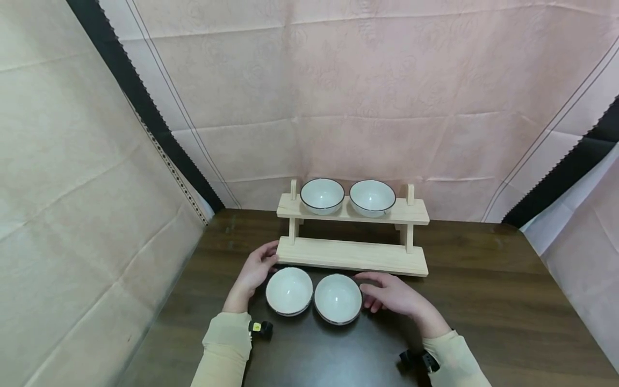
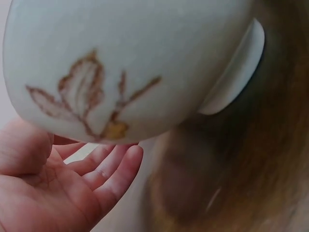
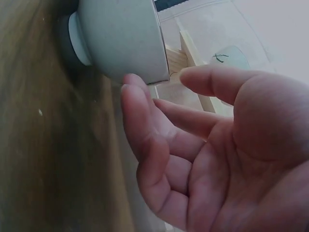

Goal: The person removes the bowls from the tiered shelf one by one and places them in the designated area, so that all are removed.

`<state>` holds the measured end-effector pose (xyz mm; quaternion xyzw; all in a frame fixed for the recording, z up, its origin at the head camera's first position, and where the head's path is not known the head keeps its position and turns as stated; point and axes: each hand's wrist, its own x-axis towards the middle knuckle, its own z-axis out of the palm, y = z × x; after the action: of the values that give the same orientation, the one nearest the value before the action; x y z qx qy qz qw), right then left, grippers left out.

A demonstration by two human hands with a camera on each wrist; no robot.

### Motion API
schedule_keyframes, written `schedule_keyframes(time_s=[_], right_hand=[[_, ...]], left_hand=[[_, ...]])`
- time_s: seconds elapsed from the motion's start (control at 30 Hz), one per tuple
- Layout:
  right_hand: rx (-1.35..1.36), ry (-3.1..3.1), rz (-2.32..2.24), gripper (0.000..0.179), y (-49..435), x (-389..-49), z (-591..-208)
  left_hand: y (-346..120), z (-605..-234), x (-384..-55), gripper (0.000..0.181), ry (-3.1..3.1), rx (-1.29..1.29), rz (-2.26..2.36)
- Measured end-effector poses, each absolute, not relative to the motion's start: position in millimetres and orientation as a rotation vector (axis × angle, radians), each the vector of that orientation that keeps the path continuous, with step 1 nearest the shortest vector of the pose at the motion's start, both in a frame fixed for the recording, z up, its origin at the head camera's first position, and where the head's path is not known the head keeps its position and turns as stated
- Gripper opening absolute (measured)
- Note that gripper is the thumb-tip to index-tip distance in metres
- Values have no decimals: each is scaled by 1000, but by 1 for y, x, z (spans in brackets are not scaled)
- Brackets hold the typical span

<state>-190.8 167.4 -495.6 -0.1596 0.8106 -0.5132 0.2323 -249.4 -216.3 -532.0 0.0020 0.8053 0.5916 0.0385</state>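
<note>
Currently, two white bowls sit upright on the desk [image 1: 483, 279], just in front of a two-tier wooden rack [image 1: 352, 255]. They stand side by side; whether their rims touch, cannot tell.

Key relation: the right desk bowl [image 1: 338, 299] lies just to the left of the right grip [image 1: 391, 294], fingertips at its rim side (contact uncertain even in the right wrist view). Fingers loosely bent, thumb well apart, nothing held. The left desk bowl [image 1: 289, 291] lies to the right of and slightly nearer than the left grip [image 1: 261, 269], whose fingers reach toward the left end of the lower shelf; contact there cannot be settled. Left fingers relaxed and apart, also holding nothing. Each bowl thus has its own nearer hand. The bowls are round, so no long axis to note; the rack's runs left to right, its right end slightly closer to the person.

Upper shelf: two more bowls with dark rims, a left one [image 1: 322, 194] and a right one [image 1: 372, 196], upright between the end posts. Left wrist view: brown leaf motif [image 2: 84, 92] on a bowl's side.

Surface: dark wood grain, somewhat glossy. Room: pale creased cloth [image 1: 367, 97] behind and at both sides, with black bands [image 1: 150, 113] toward the corners.
</note>
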Motion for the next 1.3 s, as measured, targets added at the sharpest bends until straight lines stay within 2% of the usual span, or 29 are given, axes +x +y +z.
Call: schedule_keyframes(time_s=[0.33, 0.63, 0.93, 1.3], right_hand=[[-448, 2505, -1329, 34, 184, -207, -476], [-351, 2697, -1518, 29, 210, -225, -445], [-44, 2693, -1718, 47, 223, -241, -412], [-52, 2629, -1731, 61, 211, -252, -407]], left_hand=[[-226, -515, -265, 45, 2579, 47, 1607], [-238, -488, -291, 51, 2743, 140, 1349], [-224, -461, -312, 52, 2884, 220, 1317], [-203, -447, -321, 48, 2833, 200, 1507]])
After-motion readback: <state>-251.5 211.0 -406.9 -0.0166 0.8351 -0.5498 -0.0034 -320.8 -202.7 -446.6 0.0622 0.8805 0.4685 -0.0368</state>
